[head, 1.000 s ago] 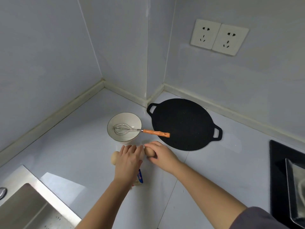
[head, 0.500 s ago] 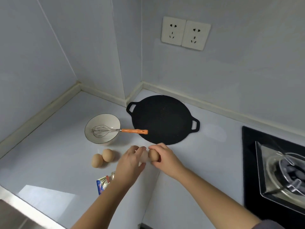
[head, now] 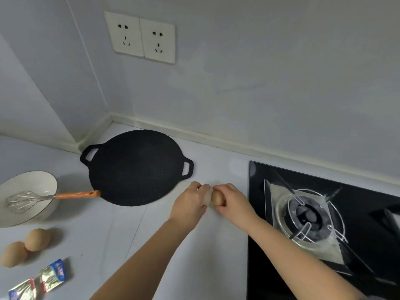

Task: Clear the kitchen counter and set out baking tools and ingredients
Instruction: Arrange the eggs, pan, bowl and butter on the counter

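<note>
- At the far left of my feed, two foil packets [head: 36, 280] lie flat on the counter [head: 151, 245]. The bottom edge of the view partly cuts them off.
- Just behind them, a pair of eggs [head: 37, 239] lies on the counter, the two touching each other.
- Behind the eggs stands a white bowl [head: 39, 180]. A whisk [head: 28, 200] rests in it with its wire head inside. Its orange handle sticks out over the rim to the right, and the tip reaches the edge of the griddle pan [head: 136, 167].
- The pan is black and round with two loop handles, and it lies flat on the counter in the corner. Above it, two wall sockets [head: 140, 36] sit side by side.
- Right of the pan, my left hand [head: 190, 202] has its fingers curled round a pale object [head: 206, 198]. I cannot tell what the object is.
- My right hand [head: 233, 202] meets the left one, with its fingers curled over a brown egg [head: 216, 199]. The egg is gripped firmly and touches the pale object.
- Both hands are over the counter between the pan and the hob. I cannot tell whether they rest on the surface.
- At the far right is a black gas hob [head: 357, 202]. Its burner [head: 307, 215] sits under a wire pan support.
</note>
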A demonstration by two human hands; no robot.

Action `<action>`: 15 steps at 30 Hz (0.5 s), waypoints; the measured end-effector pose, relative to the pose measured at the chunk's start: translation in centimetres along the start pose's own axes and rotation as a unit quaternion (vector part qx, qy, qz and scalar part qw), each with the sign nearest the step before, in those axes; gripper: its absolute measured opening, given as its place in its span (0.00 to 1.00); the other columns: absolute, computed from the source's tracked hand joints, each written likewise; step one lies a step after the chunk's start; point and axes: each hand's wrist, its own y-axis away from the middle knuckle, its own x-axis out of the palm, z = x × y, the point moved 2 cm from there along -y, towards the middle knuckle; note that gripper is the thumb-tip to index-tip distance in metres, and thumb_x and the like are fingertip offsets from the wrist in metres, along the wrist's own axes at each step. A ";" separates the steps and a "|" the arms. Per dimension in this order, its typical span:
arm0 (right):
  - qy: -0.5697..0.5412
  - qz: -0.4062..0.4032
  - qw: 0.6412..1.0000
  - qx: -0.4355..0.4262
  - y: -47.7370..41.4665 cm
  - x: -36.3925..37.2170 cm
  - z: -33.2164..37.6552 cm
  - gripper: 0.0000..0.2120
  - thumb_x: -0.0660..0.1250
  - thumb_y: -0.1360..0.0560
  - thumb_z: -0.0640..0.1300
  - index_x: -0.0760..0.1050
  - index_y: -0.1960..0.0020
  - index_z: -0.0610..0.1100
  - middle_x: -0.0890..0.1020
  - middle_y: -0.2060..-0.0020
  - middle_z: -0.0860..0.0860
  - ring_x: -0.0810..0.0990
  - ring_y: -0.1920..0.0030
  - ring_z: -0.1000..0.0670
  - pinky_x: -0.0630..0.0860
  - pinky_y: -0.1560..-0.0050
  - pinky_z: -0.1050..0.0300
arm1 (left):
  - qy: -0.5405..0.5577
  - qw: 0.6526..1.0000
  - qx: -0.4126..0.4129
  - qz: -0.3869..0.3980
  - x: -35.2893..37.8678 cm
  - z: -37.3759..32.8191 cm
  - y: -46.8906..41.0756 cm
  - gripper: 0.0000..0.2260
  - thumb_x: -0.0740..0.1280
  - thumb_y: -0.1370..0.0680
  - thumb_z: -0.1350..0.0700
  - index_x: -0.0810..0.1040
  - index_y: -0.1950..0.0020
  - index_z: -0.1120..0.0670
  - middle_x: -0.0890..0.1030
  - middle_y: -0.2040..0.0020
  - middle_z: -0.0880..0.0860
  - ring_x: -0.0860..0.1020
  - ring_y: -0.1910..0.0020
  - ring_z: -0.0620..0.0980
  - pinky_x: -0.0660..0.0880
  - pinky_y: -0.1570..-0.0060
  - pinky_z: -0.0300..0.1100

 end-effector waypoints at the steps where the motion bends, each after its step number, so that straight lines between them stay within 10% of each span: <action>1: 0.015 -0.006 1.000 0.005 -0.6 -0.9 -0.8 0.23 0.68 0.27 0.43 0.70 0.33 0.49 0.73 0.39 0.51 0.77 0.45 0.48 0.75 0.45 0.52 | 0.000 1.000 0.003 0.001 0.3 -0.7 -1.3 0.22 0.66 0.25 0.58 0.68 0.31 0.50 0.71 0.39 0.51 0.77 0.48 0.53 0.75 0.55 0.44; 15: 0.095 -0.047 0.994 0.034 -9.9 -7.4 -8.5 0.17 0.62 0.24 0.44 0.70 0.35 0.48 0.74 0.43 0.49 0.77 0.47 0.46 0.76 0.52 0.53 | -0.017 1.000 0.007 0.023 4.3 -4.9 -15.8 0.24 0.65 0.23 0.58 0.65 0.28 0.51 0.70 0.34 0.53 0.76 0.44 0.54 0.74 0.49 0.44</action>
